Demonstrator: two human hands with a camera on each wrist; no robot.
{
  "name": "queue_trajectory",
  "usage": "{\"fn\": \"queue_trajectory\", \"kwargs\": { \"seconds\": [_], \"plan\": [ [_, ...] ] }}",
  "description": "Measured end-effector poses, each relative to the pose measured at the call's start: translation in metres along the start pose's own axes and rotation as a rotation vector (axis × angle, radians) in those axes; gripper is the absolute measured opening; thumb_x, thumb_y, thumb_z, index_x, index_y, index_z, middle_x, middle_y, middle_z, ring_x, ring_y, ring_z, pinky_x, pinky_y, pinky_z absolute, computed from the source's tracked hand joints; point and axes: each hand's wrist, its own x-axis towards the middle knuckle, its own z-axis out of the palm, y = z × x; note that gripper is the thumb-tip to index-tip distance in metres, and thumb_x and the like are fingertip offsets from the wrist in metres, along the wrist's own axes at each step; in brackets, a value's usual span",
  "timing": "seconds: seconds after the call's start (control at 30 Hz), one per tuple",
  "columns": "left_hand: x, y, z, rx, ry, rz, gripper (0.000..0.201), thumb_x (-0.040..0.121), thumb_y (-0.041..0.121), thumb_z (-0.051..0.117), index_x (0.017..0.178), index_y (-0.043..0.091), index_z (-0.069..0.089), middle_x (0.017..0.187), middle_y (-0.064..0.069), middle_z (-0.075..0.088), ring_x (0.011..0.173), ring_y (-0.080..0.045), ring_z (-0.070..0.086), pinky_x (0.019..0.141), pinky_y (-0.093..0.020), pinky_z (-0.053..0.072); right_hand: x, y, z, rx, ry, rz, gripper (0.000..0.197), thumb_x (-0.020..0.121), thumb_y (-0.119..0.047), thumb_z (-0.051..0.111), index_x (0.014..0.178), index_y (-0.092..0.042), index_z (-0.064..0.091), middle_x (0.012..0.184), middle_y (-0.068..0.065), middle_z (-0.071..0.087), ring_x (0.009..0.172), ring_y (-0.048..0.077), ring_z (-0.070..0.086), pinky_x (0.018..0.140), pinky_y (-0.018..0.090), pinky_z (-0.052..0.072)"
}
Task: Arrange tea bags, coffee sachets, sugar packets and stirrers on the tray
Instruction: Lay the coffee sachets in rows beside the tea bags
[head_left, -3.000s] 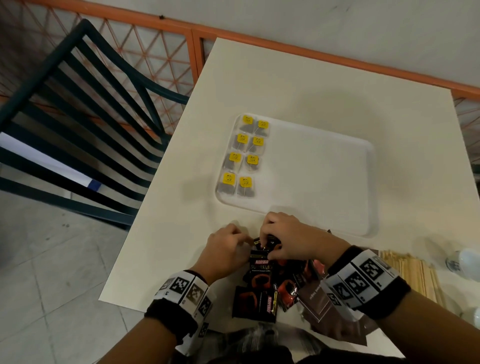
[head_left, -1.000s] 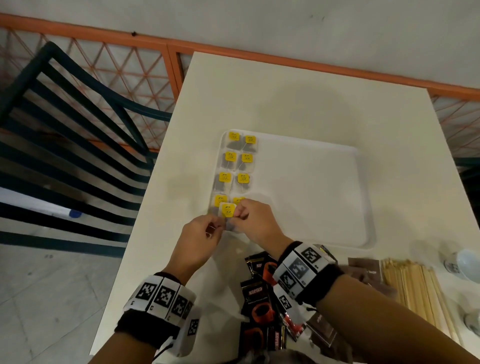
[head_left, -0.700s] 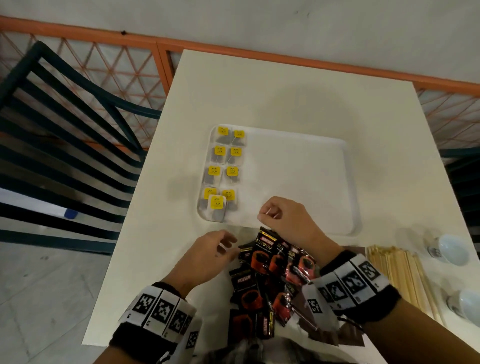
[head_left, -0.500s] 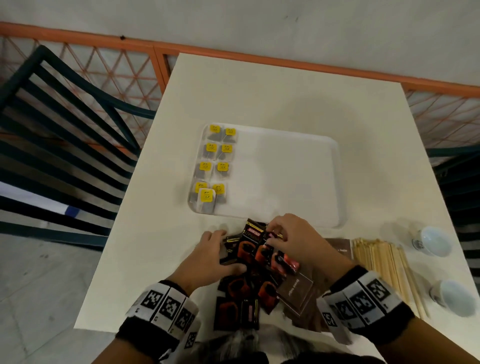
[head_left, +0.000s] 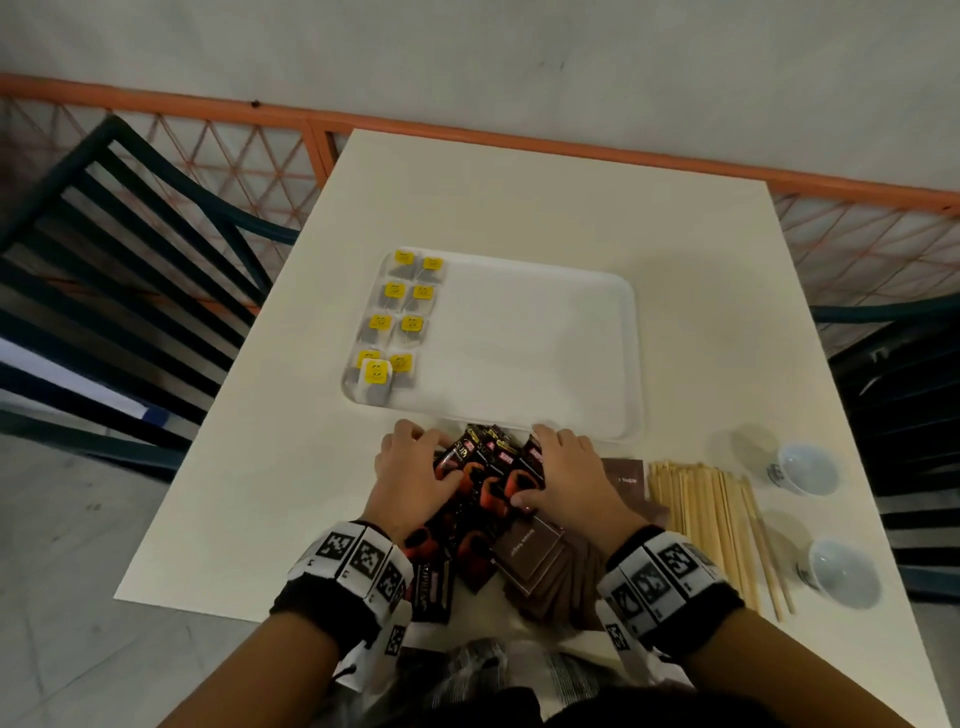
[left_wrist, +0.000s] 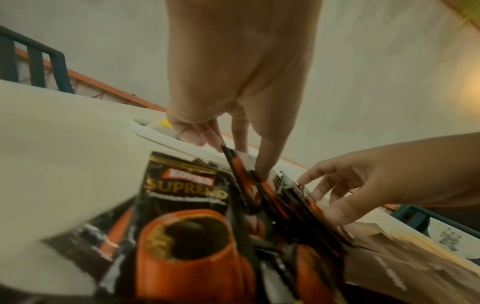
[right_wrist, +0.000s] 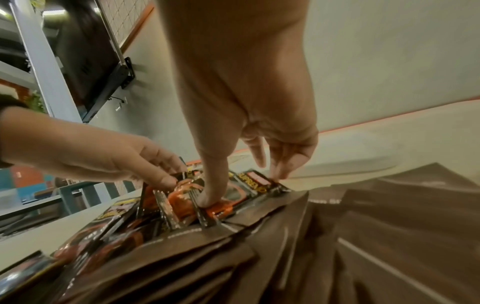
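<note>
Tabletop (head_left: 519, 208) — coffee sachets (head_left: 488, 467) between both hands

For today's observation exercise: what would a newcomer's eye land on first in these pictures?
Probably the yellow-tagged tea bags, lined up in two columns along the left end of the white tray. Next, the black-and-orange coffee sachets just in front of the tray, gathered between the left hand and right hand.

"SUPREMO" on coffee sachet (left_wrist: 185, 205); "Sugar" on sugar packet (head_left: 626, 480).
</note>
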Motion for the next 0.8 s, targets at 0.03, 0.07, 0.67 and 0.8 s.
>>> {"fn": "queue_trajectory", "kwargs": {
  "seconds": [0.03, 0.07, 0.67, 0.8],
  "plan": [
    [-0.001, 0.003, 0.003, -0.052, -0.003, 0.009, 0.036, 0.084, 0.027, 0.063, 0.118, 0.015, 0.056, 0.118, -0.008, 0.047, 0.113, -0.024, 0.046, 0.097, -0.031, 0.036, 0.001, -0.001, 0.001, -0.018, 0.008, -0.008, 0.084, 0.073, -0.048, 0.071, 0.138, -0.013, 0.03, 0.134, 0.011, 0.039, 0.124, 0.028, 0.034, 0.103, 0.038, 0.032],
    [-0.002, 0.007, 0.004, -0.116, -0.021, 0.009, 0.034, 0.086, 0.023, 0.06, 0.118, 0.013, 0.054, 0.116, -0.008, 0.053, 0.111, -0.024, 0.051, 0.094, -0.03, 0.04, 0.001, -0.002, 0.001, -0.037, 0.02, -0.02, 0.083, 0.072, -0.05, 0.07, 0.136, -0.013, 0.032, 0.132, 0.01, 0.038, 0.124, 0.028, 0.033, 0.103, 0.038, 0.031],
    [-0.014, 0.015, -0.031, -0.582, -0.214, 0.128, 0.034, 0.088, 0.031, 0.059, 0.118, 0.022, 0.046, 0.104, 0.01, 0.063, 0.097, -0.004, 0.061, 0.082, -0.018, 0.048, -0.005, -0.039, -0.022, 0.398, 0.016, -0.348, 0.09, 0.083, -0.032, 0.066, 0.149, -0.022, 0.006, 0.13, 0.002, 0.034, 0.119, 0.003, 0.035, 0.098, 0.016, 0.031],
    [-0.016, 0.005, -0.053, -0.618, -0.207, 0.181, 0.031, 0.089, 0.029, 0.057, 0.118, 0.022, 0.049, 0.108, 0.008, 0.065, 0.099, 0.0, 0.061, 0.086, -0.019, 0.049, -0.005, -0.069, -0.033, 0.352, 0.074, -0.425, 0.099, 0.08, -0.033, 0.069, 0.148, -0.022, -0.003, 0.124, 0.002, 0.036, 0.11, 0.009, 0.042, 0.087, 0.016, 0.033]
  ]
}}
